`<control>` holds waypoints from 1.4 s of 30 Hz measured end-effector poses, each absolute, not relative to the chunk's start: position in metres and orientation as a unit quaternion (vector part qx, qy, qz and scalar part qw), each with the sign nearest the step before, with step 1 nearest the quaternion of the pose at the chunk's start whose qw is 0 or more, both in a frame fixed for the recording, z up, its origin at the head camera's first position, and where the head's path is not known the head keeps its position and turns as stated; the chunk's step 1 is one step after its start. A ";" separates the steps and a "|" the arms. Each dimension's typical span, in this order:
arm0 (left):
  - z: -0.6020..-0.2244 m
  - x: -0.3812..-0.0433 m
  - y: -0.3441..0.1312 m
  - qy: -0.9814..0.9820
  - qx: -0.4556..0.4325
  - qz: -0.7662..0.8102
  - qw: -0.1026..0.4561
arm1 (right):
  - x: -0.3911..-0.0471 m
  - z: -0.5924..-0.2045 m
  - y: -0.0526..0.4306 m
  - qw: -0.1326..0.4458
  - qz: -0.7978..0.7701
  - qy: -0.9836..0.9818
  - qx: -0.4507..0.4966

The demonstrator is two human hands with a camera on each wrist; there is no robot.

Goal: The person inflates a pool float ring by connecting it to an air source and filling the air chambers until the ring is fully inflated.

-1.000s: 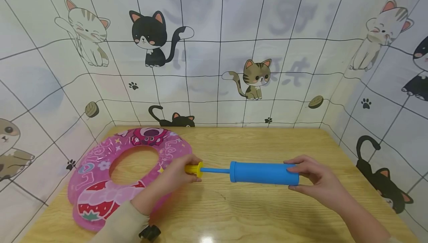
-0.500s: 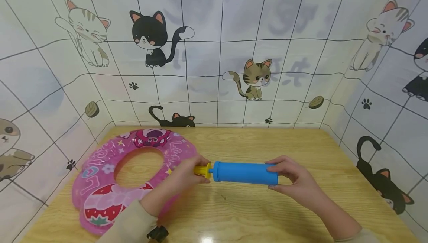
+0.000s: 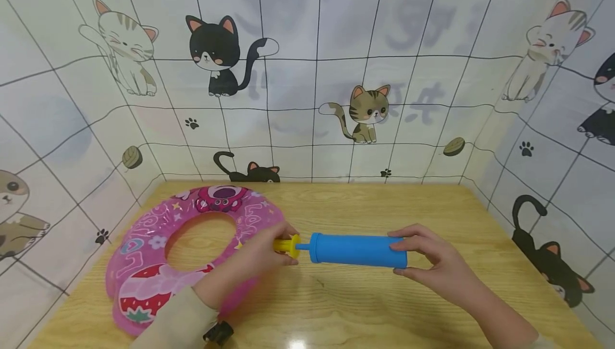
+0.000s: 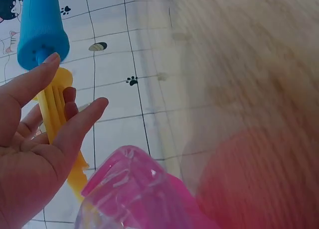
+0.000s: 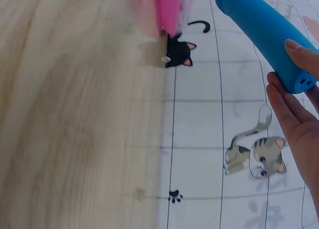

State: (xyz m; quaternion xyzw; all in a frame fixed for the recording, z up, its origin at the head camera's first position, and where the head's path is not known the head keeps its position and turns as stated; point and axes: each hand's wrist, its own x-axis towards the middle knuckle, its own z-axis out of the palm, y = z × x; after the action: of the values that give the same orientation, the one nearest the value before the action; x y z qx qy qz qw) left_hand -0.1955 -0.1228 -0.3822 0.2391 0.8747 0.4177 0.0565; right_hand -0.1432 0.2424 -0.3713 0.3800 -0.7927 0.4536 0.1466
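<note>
Left hand (image 3: pixel 266 247) is gripping the pump handle (image 3: pixel 284 246), right hand (image 3: pixel 434 261) the barrel (image 3: pixel 355 250), rod (image 3: pixel 304 246) mostly in; by the desk's (image 3: pixel 375 306) left edge, the swim ring (image 3: pixel 157 241) is looking inflated, unconnected.

The left hand (image 3: pixel 261 251) partly hides the yellow handle (image 3: pixel 290 246).

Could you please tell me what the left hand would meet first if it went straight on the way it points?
Probably the blue pump barrel, just past the yellow handle that the left hand holds, though depth is unclear.
</note>
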 end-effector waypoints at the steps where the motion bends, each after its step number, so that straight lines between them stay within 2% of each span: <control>1: -0.382 -0.197 -0.125 0.876 0.235 0.418 0.059 | -0.143 -0.370 0.247 0.145 0.455 -0.791 0.383; 11: -0.380 -0.204 -0.150 0.888 0.210 0.403 0.070 | -0.136 -0.360 0.285 0.129 0.476 -0.787 0.370; 17: -0.381 -0.205 -0.156 0.882 0.243 0.401 0.049 | -0.132 -0.358 0.292 0.125 0.521 -0.751 0.386; 22: -0.381 -0.207 -0.145 0.867 0.275 0.415 0.025 | -0.134 -0.360 0.279 0.130 0.528 -0.761 0.354; 31: -0.383 -0.208 -0.123 0.867 0.261 0.424 0.018 | -0.144 -0.368 0.246 0.147 0.518 -0.783 0.313; 37: -0.383 -0.207 -0.110 0.866 0.252 0.431 0.020 | -0.150 -0.371 0.227 0.171 0.519 -0.771 0.326; 42: -0.383 -0.204 -0.097 0.881 0.244 0.405 0.024 | -0.148 -0.375 0.220 0.168 0.515 -0.781 0.311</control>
State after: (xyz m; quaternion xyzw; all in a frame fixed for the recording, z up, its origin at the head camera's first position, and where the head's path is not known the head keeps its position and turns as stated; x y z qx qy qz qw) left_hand -0.2035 -0.0966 -0.3826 0.2444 0.8806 0.4053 0.0243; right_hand -0.1480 0.2196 -0.3752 0.3111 -0.7811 0.5146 0.1684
